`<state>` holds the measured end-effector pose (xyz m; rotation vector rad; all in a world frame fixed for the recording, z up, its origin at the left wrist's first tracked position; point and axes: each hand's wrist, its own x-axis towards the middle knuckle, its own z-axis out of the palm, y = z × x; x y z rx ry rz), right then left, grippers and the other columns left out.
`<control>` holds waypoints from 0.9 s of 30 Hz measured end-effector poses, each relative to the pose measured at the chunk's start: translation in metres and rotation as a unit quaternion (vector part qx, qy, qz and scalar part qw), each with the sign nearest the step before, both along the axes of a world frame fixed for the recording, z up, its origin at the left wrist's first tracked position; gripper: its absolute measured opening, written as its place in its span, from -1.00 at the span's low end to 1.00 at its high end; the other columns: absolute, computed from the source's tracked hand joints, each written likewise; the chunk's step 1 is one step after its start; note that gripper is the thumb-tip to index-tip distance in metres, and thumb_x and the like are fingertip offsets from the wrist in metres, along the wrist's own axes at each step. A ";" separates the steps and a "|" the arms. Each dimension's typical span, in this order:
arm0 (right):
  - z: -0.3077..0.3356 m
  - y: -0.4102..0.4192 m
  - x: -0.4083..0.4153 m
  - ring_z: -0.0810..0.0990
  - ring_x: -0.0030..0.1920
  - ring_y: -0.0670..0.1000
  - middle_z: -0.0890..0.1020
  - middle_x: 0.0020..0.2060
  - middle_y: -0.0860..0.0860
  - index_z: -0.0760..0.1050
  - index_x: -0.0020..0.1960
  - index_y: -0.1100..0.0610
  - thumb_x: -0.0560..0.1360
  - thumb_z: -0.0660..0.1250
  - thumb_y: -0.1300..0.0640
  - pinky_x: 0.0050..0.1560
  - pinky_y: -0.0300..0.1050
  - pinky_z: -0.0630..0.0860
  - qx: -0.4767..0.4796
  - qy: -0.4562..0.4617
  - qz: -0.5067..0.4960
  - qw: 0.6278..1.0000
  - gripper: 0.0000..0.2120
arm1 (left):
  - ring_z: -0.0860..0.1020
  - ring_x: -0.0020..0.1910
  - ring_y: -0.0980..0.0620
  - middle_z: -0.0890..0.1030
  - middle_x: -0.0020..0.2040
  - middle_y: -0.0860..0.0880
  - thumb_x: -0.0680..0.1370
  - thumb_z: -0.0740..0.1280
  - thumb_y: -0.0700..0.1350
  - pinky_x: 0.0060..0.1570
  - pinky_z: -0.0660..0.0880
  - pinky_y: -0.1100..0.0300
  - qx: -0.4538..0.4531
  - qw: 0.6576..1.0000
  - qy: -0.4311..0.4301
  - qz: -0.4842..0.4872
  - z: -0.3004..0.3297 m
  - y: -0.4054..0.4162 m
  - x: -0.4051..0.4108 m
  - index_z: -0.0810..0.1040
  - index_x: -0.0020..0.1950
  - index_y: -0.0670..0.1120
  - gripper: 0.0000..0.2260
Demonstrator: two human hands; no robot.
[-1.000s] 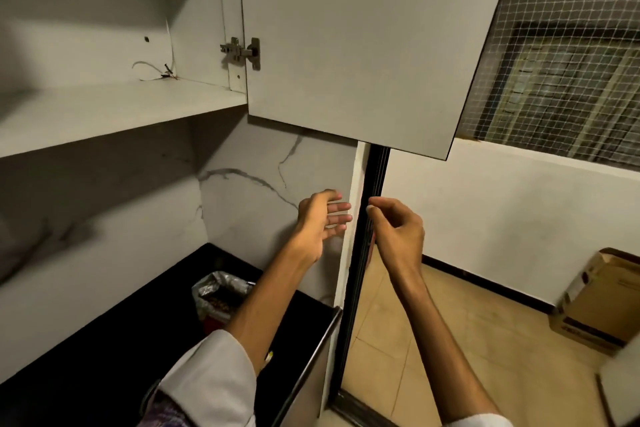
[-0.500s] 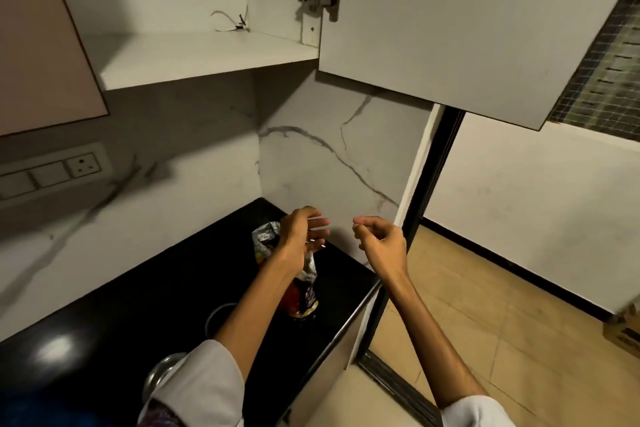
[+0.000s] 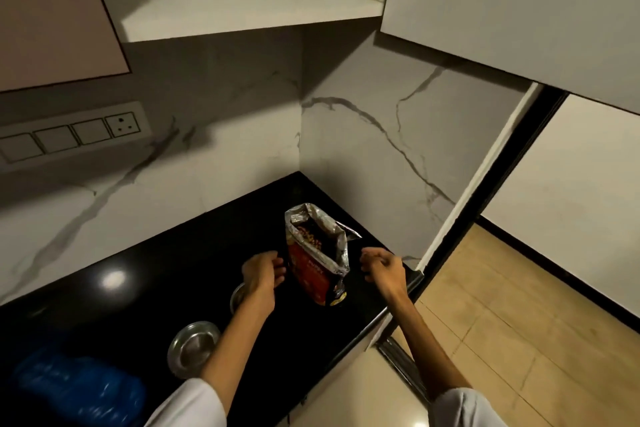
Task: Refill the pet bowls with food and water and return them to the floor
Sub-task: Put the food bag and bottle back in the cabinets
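Two steel bowls (image 3: 194,347) sit unfilled on the tabletop (image 3: 138,295); both hands, left hand (image 3: 261,272) and right hand (image 3: 382,267), loosely curled and holding nothing, flank the open food bag (image 3: 317,260) at frame centre.

The left forearm (image 3: 239,326) hides most of the farther steel bowl (image 3: 238,295), and the blue thing (image 3: 79,388) at the bottom-left is blurred.
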<state>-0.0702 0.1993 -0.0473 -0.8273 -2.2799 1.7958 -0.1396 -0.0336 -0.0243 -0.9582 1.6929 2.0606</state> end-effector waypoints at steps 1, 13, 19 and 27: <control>-0.011 0.002 -0.003 0.72 0.01 0.08 0.75 -0.07 -0.04 0.67 0.03 -0.09 0.66 0.32 0.06 0.00 0.00 0.67 -0.013 -0.021 0.007 1.000 -0.84 | 0.59 -0.20 -0.04 0.62 -0.15 -0.11 0.64 0.28 -0.16 -0.23 0.52 0.12 -0.003 1.000 -0.020 -0.005 -0.013 -0.004 -0.002 0.61 0.14 -0.20 -0.83; -0.077 0.012 -0.077 0.68 0.13 0.15 0.70 0.12 0.14 0.66 0.15 -0.01 0.72 0.21 0.08 0.18 0.14 0.63 -0.141 -0.103 0.099 0.980 -0.76 | 0.55 0.11 -0.14 0.58 0.22 -0.19 0.64 0.25 0.02 0.13 0.51 -0.09 0.003 0.993 -0.117 -0.008 -0.080 0.028 -0.029 0.56 0.31 -0.07 -0.69; -0.065 0.010 -0.093 0.65 -0.07 -0.08 0.65 -0.02 -0.04 0.59 0.13 0.00 0.74 0.15 0.12 -0.29 -0.34 0.58 -0.166 -0.126 0.146 0.967 -0.77 | 0.55 0.16 -0.15 0.59 0.20 -0.17 0.60 0.28 0.09 0.12 0.49 -0.08 0.021 0.995 -0.093 0.017 -0.090 0.042 -0.031 0.55 0.33 -0.08 -0.62; -0.061 0.010 -0.097 0.67 -0.10 -0.19 0.64 0.06 -0.09 0.52 0.24 -0.03 0.74 0.15 0.01 -0.26 -0.42 0.56 -0.189 -0.117 0.195 0.955 -0.80 | 0.57 0.18 -0.12 0.64 0.18 -0.11 0.56 0.28 0.25 0.30 0.44 -0.17 0.078 0.994 -0.076 0.006 -0.093 0.051 -0.025 0.57 0.29 0.03 -0.58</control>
